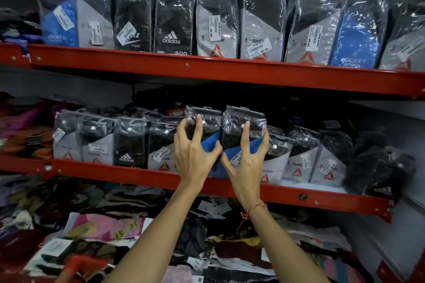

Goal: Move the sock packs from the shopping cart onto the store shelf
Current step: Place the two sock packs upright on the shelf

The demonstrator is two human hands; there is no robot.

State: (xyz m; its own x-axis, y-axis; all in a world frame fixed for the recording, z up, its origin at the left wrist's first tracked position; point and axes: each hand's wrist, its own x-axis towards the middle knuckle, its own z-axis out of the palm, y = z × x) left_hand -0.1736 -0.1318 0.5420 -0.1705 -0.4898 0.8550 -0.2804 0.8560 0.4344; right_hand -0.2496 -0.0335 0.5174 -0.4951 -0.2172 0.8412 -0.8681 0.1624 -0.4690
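Note:
Two black-and-blue sock packs in clear plastic stand upright side by side at the middle of the lower red shelf (128,173). My left hand (195,151) grips the left pack (205,123) with spread fingers. The right pack (234,126) is held the same way by my right hand (245,158); a red thread circles that wrist. Both packs rise a little above the row of grey and black packs (131,145) on either side. The red handle of the shopping cart (76,264) shows at the bottom left; its contents are out of view.
The upper red shelf (207,69) holds a full row of upright sock packs (216,20). Below the lower shelf lies a loose heap of mixed garments and tags (110,227). Dark bundled packs (377,167) sit at the lower shelf's right end.

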